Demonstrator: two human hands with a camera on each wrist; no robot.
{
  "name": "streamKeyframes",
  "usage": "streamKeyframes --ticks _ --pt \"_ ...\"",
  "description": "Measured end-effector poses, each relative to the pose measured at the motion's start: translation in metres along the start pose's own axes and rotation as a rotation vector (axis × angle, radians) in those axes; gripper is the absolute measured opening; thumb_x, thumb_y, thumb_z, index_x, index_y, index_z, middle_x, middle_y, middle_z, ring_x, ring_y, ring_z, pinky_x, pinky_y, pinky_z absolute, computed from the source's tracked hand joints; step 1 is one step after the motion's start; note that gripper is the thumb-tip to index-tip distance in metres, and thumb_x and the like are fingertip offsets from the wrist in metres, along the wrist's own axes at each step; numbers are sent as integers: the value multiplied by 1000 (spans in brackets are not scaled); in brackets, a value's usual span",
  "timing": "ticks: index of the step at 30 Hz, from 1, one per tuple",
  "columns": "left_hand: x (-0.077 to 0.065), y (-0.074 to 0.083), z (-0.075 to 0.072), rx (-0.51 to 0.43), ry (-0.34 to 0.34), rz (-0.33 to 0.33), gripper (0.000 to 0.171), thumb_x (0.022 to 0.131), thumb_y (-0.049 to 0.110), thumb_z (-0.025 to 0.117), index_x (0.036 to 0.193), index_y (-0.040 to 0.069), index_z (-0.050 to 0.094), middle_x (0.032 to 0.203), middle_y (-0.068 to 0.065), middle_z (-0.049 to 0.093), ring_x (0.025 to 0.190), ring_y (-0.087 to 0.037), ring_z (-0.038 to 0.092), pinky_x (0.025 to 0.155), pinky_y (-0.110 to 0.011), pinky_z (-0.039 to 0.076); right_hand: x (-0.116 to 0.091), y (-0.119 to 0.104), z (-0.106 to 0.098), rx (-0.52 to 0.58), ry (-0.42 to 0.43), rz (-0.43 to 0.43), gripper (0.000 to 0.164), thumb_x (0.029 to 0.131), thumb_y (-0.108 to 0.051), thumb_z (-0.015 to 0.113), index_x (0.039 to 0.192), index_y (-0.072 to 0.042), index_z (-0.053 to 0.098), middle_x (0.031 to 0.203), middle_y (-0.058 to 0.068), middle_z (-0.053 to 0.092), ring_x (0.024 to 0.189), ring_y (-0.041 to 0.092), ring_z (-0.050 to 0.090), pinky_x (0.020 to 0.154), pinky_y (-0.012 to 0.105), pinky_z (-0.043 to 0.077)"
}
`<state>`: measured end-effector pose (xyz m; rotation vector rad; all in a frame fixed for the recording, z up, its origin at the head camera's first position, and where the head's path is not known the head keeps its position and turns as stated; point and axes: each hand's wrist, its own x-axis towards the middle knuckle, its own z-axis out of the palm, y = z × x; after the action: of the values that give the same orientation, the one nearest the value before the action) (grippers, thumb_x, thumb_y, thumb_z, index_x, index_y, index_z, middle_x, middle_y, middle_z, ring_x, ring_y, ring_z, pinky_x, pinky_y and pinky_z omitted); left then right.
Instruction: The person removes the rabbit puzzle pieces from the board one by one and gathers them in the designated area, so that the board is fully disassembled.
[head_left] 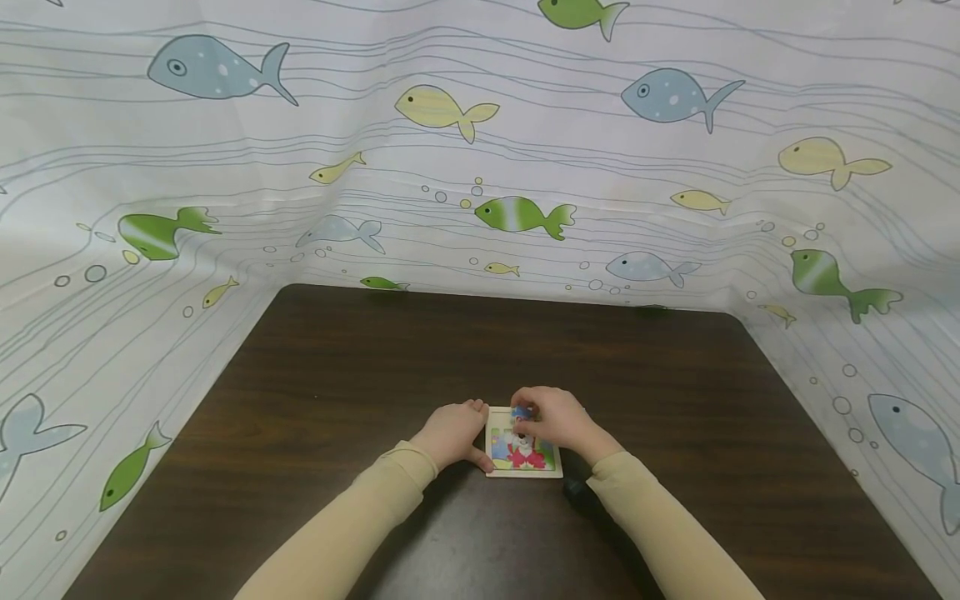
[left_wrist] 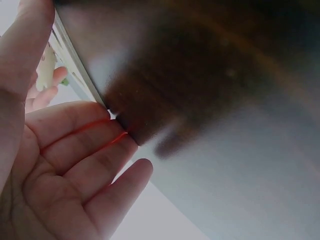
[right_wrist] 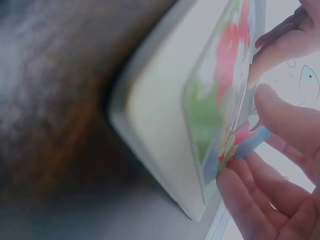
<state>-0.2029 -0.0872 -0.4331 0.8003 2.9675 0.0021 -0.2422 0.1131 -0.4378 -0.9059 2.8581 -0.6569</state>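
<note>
A small wooden jigsaw puzzle board [head_left: 526,474] with a pale frame and a colourful picture lies on the table. My left hand [head_left: 454,433] rests against its left edge, thumb near the lower left corner. In the left wrist view, the left hand's fingers [left_wrist: 75,155] are fairly straight and touch the board's rim. My right hand [head_left: 561,417] is over the upper right part of the board. Between its thumb and fingers it pinches a puzzle piece [right_wrist: 250,142], blue and red, tilted up from the board. Fingers partly hide this piece in the head view.
The dark brown wooden table [head_left: 360,358] extends around the board. A white curtain [head_left: 420,175] printed with fish stands behind and along both sides. A black object [head_left: 577,494] sits by the right wrist, partly hidden by the sleeve.
</note>
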Motion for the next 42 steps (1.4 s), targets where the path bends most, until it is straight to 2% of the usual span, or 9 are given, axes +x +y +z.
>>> streamKeyframes --ticks 6,15,25,30,35,42 --pt "1 0 1 -9 -9 -9 97 61 64 75 130 -1 54 132 -16 57 118 -25 57 88 -35 52 0 -1 -1 31 -14 23 29 79 -25 78 104 -16 68 92 -4 68 79 10 61 75 32 54" --pt "2 -1 0 -5 -8 3 98 60 64 76 129 -3 55 131 -17 57 117 -25 57 87 -34 52 2 -5 2 -62 -29 19 34 75 -24 81 105 -12 71 95 -2 67 77 11 58 74 31 52" --pt "1 -1 0 -11 -2 -1 98 59 63 76 128 -3 56 130 -17 58 117 -25 58 86 -34 52 3 -6 1 -76 -29 -4 28 79 -21 77 104 -8 72 94 1 68 76 11 60 72 32 52" --pt "2 -2 2 -15 -8 -5 98 60 63 76 129 -2 55 131 -16 57 117 -25 58 87 -34 52 4 -7 4 -103 0 -22 20 82 -15 74 101 -7 72 93 2 68 77 13 60 75 34 53" --pt "1 -1 2 -15 6 2 96 59 63 77 126 -2 57 127 -15 60 113 -24 60 85 -34 53 5 -6 8 -125 19 -27 16 81 -10 75 97 -9 72 90 0 66 79 13 59 78 35 53" --pt "1 -1 0 -12 7 -1 95 59 63 77 126 -2 57 127 -16 60 110 -24 61 84 -34 53 6 -1 9 -77 28 -4 14 82 -10 73 95 -13 70 84 -3 62 74 11 55 74 33 52"
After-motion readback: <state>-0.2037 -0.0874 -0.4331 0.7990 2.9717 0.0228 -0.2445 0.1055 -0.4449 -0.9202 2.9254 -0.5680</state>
